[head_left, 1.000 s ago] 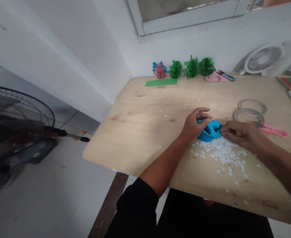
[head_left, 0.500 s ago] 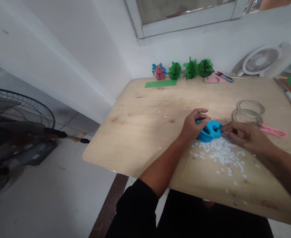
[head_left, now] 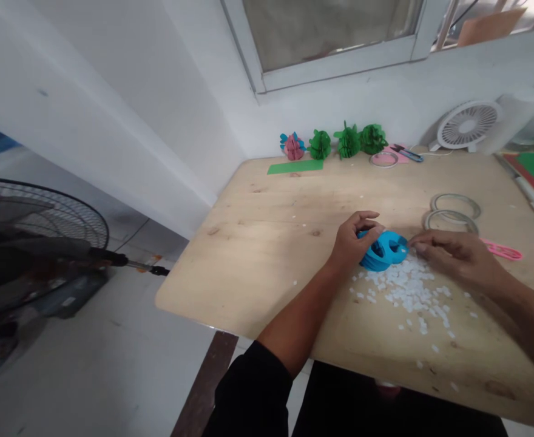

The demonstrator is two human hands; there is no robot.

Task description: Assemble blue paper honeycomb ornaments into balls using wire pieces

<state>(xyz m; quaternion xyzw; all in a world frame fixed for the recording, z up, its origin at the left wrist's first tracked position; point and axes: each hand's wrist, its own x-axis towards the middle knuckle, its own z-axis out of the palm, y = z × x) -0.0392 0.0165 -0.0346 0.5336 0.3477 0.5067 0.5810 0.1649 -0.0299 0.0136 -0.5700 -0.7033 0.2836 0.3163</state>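
A blue paper craft piece (head_left: 383, 252) with cut-out holes and layered edges rests on the table, right of centre. My left hand (head_left: 354, 237) grips its left side, thumb over the top. At its right edge is my right hand (head_left: 449, 252), thumb and forefinger pinched together; what they hold, if anything, is too small to make out. A small white bit shows on the blue paper near those fingertips. Many small white paper-like squares (head_left: 412, 288) lie scattered just in front of the piece.
Rolls of tape or rings (head_left: 451, 218) and pink-handled snips (head_left: 503, 249) lie beyond my right hand. Along the wall stand green paper ornaments (head_left: 349, 141), a pink one (head_left: 293, 147), a green strip (head_left: 295, 167), blue snips (head_left: 408, 153) and a small white fan (head_left: 468, 125).
The view has tilted up slightly. My right fingers have drawn back a little from the blue paper's edge, while my left hand keeps its hold.
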